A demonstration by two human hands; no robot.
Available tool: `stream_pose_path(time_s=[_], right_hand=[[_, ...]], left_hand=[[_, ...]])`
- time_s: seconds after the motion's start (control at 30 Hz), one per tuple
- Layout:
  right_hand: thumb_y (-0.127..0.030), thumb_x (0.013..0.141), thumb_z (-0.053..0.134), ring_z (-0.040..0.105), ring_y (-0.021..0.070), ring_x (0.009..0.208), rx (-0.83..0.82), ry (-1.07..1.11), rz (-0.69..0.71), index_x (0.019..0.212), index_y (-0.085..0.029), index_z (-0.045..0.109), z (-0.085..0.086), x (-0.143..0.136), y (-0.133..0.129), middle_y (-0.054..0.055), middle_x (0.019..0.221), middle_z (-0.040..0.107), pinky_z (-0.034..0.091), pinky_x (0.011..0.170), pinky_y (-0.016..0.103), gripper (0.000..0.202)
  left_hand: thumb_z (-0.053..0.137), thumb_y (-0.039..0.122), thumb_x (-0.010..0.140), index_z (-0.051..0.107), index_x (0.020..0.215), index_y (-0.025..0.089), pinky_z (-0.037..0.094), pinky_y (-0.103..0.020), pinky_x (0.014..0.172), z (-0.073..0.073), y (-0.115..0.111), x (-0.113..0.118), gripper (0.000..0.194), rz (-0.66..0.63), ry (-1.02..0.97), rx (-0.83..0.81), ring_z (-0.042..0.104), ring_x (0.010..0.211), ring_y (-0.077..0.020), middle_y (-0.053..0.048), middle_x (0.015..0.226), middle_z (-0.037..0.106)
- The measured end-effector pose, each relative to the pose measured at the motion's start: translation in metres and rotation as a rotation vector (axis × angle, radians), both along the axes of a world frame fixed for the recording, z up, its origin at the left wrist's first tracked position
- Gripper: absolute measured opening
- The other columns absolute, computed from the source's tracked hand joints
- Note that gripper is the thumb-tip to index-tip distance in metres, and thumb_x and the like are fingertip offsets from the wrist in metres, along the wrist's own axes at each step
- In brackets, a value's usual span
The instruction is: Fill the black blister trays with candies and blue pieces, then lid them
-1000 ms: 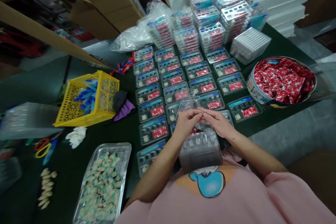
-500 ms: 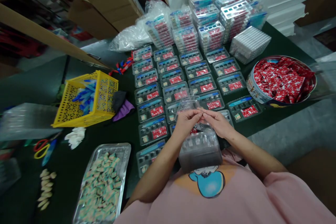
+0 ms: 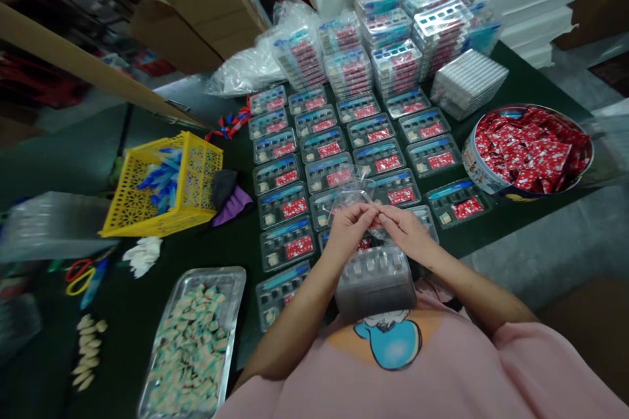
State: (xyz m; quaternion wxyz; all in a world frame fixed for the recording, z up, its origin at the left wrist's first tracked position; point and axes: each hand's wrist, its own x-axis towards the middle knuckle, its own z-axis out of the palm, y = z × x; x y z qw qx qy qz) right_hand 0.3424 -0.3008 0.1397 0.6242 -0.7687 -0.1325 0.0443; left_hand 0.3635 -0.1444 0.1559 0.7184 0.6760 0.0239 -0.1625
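Note:
My left hand point(image 3: 352, 222) and my right hand point(image 3: 400, 226) meet in front of my chest, fingertips pinched together. Between them they grip the edge of a clear plastic tray point(image 3: 351, 193), which tilts up beyond my fingers. A stack of clear plastic trays point(image 3: 376, 281) stands against my shirt, just below my wrists. Under and beyond my hands lie rows of filled trays point(image 3: 327, 144), each with a blue pen-like item, a small pale block and a red packet. My hands and arms hide some of the nearest ones.
A round tin of red packets point(image 3: 533, 150) stands at right. At left are a yellow basket point(image 3: 201, 177) of blue items, scissors point(image 3: 81, 280) and a metal tray point(image 3: 238, 301) of small pale-green pieces. Stacks of packed trays point(image 3: 348, 72) rise at the back.
My fingers have shifted slightly on the clear plastic tray, and its angle differs a little. Both hands stay pinched together in nearly the same place.

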Motion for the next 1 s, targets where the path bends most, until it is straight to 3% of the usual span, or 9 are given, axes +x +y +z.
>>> stream_pose_path(time_s=[0.43,0.73,1.0], right_hand=[[-0.029,0.097,0.04,0.064,0.0187,0.086,-0.026,0.021,0.02,0.122,-0.018,0.067,0.002,-0.002,-0.003,0.006,0.1,0.073,0.047,0.079,0.029,0.038],[-0.022,0.097,0.038,0.057,0.015,0.07,-0.206,-0.062,0.076,0.09,-0.016,0.068,0.008,0.004,-0.008,0.004,0.079,0.067,0.041,0.069,0.025,0.031],[-0.017,0.092,0.046,0.062,0.0139,0.072,-0.217,-0.005,0.211,0.108,-0.018,0.068,0.017,0.012,-0.017,0.002,0.084,0.071,0.043,0.07,0.023,0.028]], left_hand=[[0.075,0.05,0.073,0.07,0.074,0.015,0.05,-0.025,0.059,-0.009,0.002,0.001,0.035,-0.027,0.057,-0.01,0.062,0.059,-0.0128,-0.004,0.066,0.069],[0.072,0.047,0.076,0.069,0.071,0.015,0.048,-0.024,0.059,-0.007,0.001,0.001,0.033,-0.052,0.017,0.044,0.06,0.058,-0.0121,-0.003,0.063,0.067],[0.07,0.046,0.077,0.067,0.07,0.016,0.046,-0.024,0.059,-0.002,-0.001,0.005,0.031,-0.055,-0.01,0.105,0.057,0.055,-0.0116,-0.001,0.06,0.065]])
